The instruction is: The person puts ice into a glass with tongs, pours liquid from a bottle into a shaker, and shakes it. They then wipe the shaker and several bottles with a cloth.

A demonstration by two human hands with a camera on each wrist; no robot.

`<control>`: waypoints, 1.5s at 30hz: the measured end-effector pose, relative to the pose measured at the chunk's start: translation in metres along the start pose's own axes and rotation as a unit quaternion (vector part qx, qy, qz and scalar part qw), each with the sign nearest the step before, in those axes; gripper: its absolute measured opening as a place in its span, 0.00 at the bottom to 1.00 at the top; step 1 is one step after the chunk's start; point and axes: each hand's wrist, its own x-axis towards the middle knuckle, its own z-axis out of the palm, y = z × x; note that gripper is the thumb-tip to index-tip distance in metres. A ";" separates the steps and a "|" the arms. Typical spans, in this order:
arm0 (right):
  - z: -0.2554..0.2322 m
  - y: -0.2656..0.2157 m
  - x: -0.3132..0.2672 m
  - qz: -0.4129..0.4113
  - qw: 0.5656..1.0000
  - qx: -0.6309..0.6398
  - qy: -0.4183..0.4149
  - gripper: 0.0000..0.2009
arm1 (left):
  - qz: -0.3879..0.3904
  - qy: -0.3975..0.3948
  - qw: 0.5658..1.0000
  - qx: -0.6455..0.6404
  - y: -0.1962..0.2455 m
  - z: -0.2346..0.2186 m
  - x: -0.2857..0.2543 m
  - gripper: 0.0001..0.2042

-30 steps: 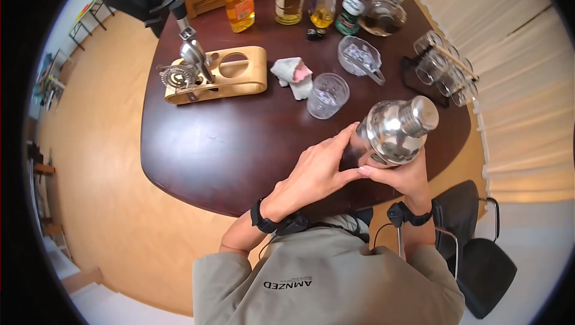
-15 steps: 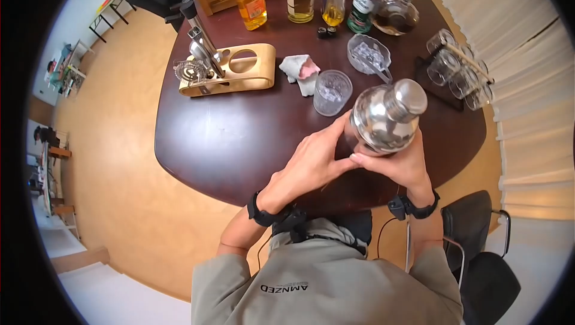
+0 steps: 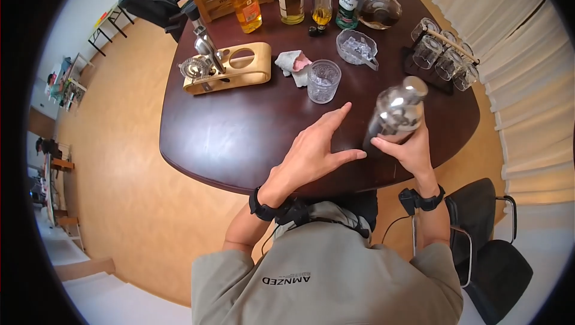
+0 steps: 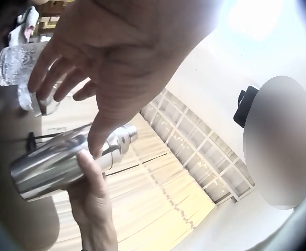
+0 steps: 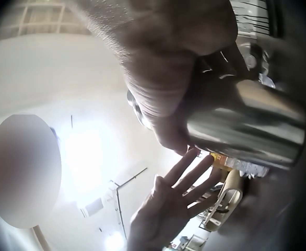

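While right hand (image 3: 412, 150) grips shaker (image 3: 395, 111) inside table edge (image 3: 206, 178), left hand (image 3: 310, 150) hovers apart.

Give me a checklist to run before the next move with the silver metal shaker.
1. Right hand gripping the silver metal shaker: ok.
2. Rounded silver cap on the shaker's top: ok.
3. Left hand also gripping it: not ok, fingers extended.
4. Clear textured glass tumbler upright on the dark brown wooden table: ok.
5. Shaker's contents: cannot tell, metal hides them.
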 end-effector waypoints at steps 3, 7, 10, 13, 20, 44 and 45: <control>-0.002 0.011 -0.008 -0.001 1.000 0.007 0.030 0.38 | -0.010 0.007 1.000 -0.011 -0.004 0.008 -0.007 0.48; -0.004 0.005 -0.017 0.054 0.997 0.055 -0.022 0.33 | 0.025 0.008 0.999 -0.029 -0.009 0.026 -0.011 0.47; 0.003 -0.003 -0.017 0.043 0.996 0.075 -0.026 0.32 | 0.055 0.002 0.996 -0.067 -0.008 0.040 -0.009 0.47; 0.004 -0.006 -0.016 0.049 0.993 0.099 -0.030 0.33 | 0.042 -0.021 0.996 -0.076 -0.003 0.041 -0.011 0.48; -0.004 -0.004 -0.011 0.020 0.998 0.053 0.028 0.27 | 0.075 -0.022 0.993 -0.090 -0.005 0.046 -0.011 0.48; -0.003 -0.010 0.003 0.043 0.995 0.084 0.039 0.25 | 0.036 -0.015 0.995 -0.087 -0.022 0.037 0.000 0.46; -0.005 -0.009 0.003 0.041 0.991 0.128 0.011 0.25 | 0.033 -0.019 0.995 -0.097 -0.021 0.036 0.000 0.46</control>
